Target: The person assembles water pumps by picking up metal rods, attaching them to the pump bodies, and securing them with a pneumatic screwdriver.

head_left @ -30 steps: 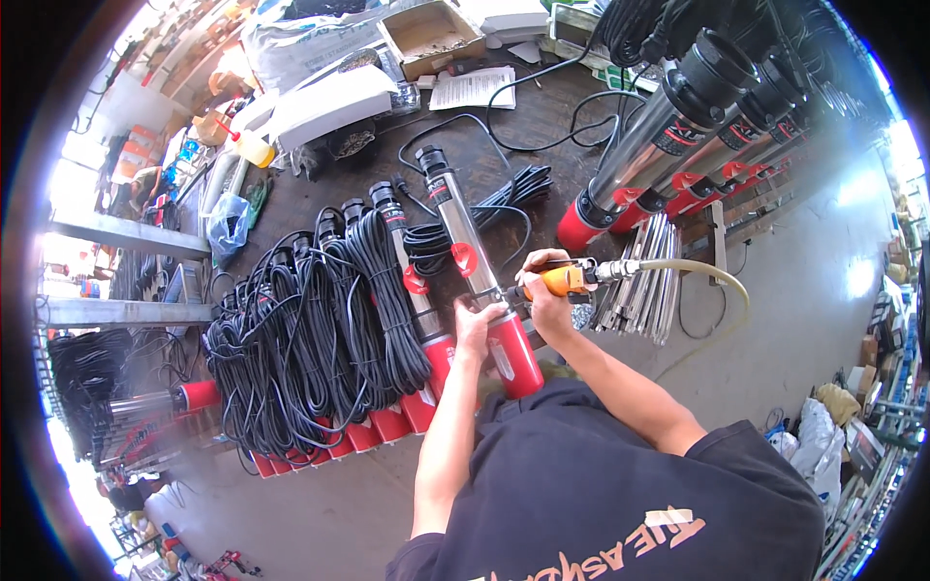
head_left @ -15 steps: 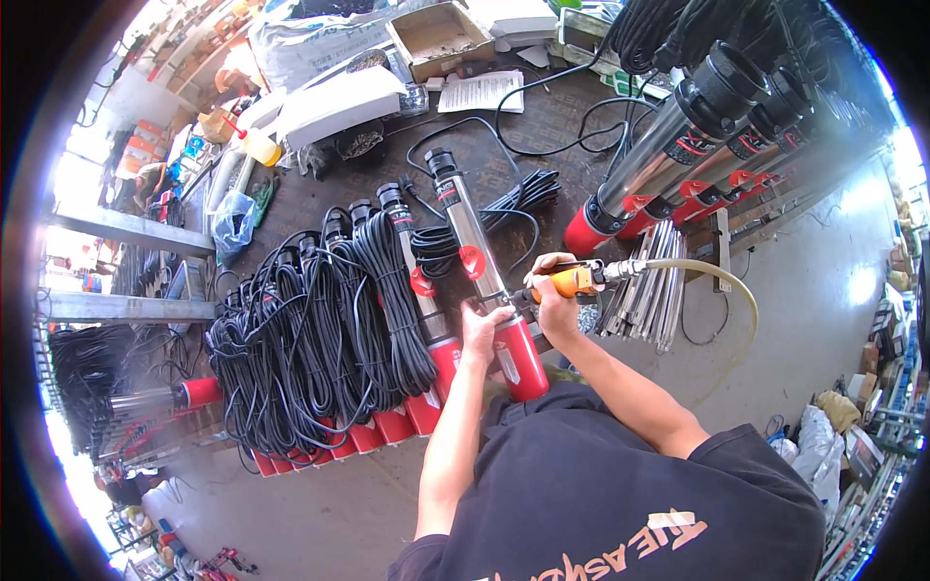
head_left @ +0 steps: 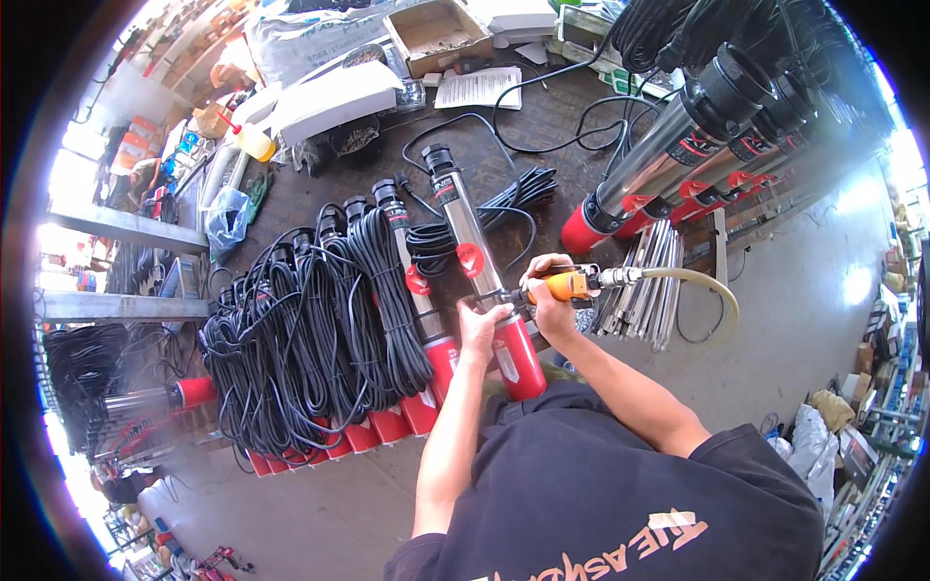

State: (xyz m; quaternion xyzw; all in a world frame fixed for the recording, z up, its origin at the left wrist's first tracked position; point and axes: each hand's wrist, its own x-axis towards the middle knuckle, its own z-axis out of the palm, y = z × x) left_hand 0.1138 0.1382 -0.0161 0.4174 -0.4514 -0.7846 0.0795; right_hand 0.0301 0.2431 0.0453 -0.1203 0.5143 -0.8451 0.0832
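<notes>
A steel submersible pump (head_left: 463, 225) with a red lower end lies across the table edge in front of me, its black cap pointing away. My left hand (head_left: 480, 327) is closed around it where steel meets red. My right hand (head_left: 552, 302) grips an orange air-powered screwdriver (head_left: 565, 287), whose tip meets the pump's right side near my left fingers. From the tool's back end a pale air hose (head_left: 693, 277) curves off to the right. What the tip touches is too small to make out.
Several similar pumps with coiled black cables (head_left: 320, 339) lie packed at my left. More large pumps (head_left: 668, 145) stand at the far right above a bundle of metal strips (head_left: 641, 295). A cardboard box (head_left: 438, 44), papers (head_left: 480, 89) and a yellow bottle (head_left: 256, 145) sit at the back.
The view has shifted slightly. The air hose's loop on the right has drawn in a little. Both hands keep their hold on the pump and the screwdriver.
</notes>
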